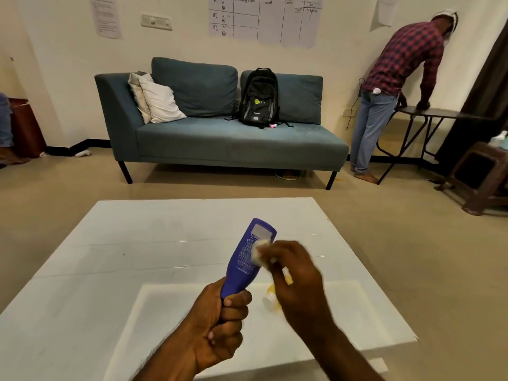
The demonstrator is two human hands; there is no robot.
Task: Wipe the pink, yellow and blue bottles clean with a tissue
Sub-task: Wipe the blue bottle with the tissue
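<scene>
I hold the blue bottle (247, 257) over the white table (110, 257), its base tilted up and away. My left hand (222, 320) is closed around its lower, cap end. My right hand (294, 276), blurred, presses a small white tissue (261, 250) against the bottle's right side. The yellow bottle (272, 294) lies on the table, mostly hidden behind my right hand. No pink bottle is in view.
A white tray or sheet (170, 312) lies on the table under my hands. Beyond the table stand a blue sofa (220, 138) with a black backpack (258, 97), and a person (384, 92) leaning on a dark side table (428, 114) at right.
</scene>
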